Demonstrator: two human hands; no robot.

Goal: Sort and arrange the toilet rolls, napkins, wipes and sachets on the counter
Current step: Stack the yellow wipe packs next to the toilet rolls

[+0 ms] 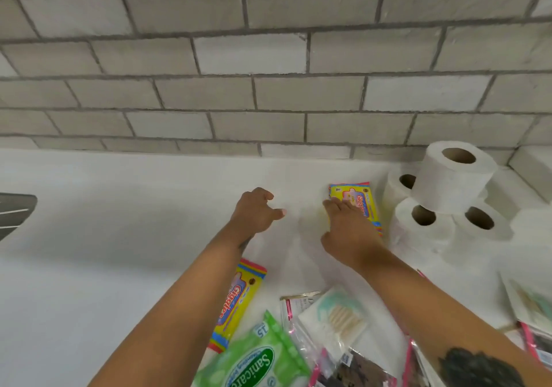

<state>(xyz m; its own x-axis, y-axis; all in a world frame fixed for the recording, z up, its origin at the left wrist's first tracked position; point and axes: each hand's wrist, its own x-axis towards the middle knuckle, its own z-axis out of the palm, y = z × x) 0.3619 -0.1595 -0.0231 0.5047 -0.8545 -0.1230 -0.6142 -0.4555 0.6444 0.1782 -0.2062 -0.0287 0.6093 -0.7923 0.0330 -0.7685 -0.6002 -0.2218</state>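
My right hand (349, 231) lies flat with straight fingers on a yellow Giggles wipes pack (357, 199) near the back of the white counter (119, 237). My left hand (257, 211) hovers just left of it, fingers loosely curled, holding nothing. A second Giggles pack (239, 300) lies under my left forearm. A green Sanicare wipes pack (257, 359) sits at the near edge. Several toilet rolls (448, 195) are stacked at the right. White napkins (337, 318) and pink-edged sachets (352, 365) lie in front of me.
A grey brick wall (268, 72) runs along the back of the counter. A dark object (15, 210) sits at the far left edge. More napkin packs (531, 303) and sachets (537, 347) lie at the right.
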